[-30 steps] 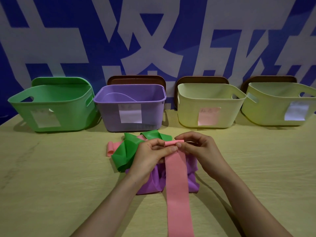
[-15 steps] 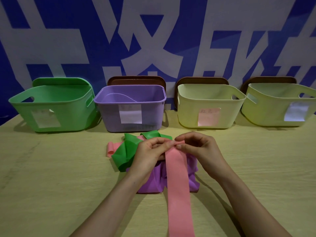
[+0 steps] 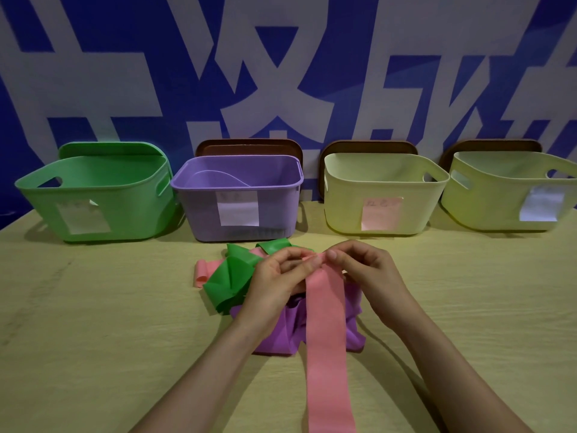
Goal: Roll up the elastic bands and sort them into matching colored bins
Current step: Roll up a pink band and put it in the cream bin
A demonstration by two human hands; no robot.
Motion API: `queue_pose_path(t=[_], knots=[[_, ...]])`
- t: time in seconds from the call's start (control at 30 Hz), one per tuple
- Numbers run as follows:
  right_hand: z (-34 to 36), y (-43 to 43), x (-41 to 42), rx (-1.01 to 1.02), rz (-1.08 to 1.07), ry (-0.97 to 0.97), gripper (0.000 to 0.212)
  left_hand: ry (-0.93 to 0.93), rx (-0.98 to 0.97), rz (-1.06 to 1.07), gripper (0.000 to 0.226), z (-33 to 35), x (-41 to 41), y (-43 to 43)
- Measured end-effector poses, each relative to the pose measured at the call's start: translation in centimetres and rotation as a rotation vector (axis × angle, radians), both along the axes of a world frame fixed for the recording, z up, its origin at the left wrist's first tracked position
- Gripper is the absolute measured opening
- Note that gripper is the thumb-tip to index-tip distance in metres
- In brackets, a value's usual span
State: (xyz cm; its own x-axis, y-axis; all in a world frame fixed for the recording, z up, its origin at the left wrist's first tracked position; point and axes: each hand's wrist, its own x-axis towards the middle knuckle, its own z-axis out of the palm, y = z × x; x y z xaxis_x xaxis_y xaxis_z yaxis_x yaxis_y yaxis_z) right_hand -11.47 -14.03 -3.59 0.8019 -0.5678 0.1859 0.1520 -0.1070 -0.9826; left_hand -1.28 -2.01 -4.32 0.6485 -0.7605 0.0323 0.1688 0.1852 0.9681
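Note:
A long pink elastic band [image 3: 326, 332] runs from the table's near edge up to my two hands. My left hand [image 3: 278, 282] and my right hand [image 3: 363, 270] both pinch its far end, which is curled into a small roll between the fingertips. Under the pink strip lies a crumpled purple band [image 3: 287, 335]. A folded green band [image 3: 232, 279] sits to the left of my left hand, with a second pink band [image 3: 203, 271] poking out beside it. At the back stand a green bin [image 3: 93, 195], a purple bin [image 3: 240, 198] and two pale yellow bins [image 3: 381, 195] [image 3: 512, 192].
Each bin carries a paper label on its front; the third bin's label is pink. Brown lids [image 3: 249, 148] lean behind the purple and yellow bins against a blue and white wall. The wooden table [image 3: 93, 339] stretches left and right of the pile.
The rolled end of the pink band has grown slightly between my fingertips, and my fingers have shifted around it. The bins and the other bands have not moved.

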Motion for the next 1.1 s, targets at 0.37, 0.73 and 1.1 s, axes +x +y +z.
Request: queue_pose_path(t=[0.37, 0.73, 1.1], knots=[[0.16, 0.24, 0.03, 0.163, 0.013, -0.033, 0.021, -0.035, 0.109, -0.036, 0.034, -0.04, -0.39, 0.07], [0.89, 0.31, -0.02, 0.352, 0.003, -0.096, 0.025, -0.012, 0.059, -0.127, 0.029, 0.38, -0.52, 0.13], [0.45, 0.62, 0.12, 0.302, 0.046, -0.115, 0.021, -0.101, 0.098, -0.056, 0.015, 0.13, -0.62, 0.21]])
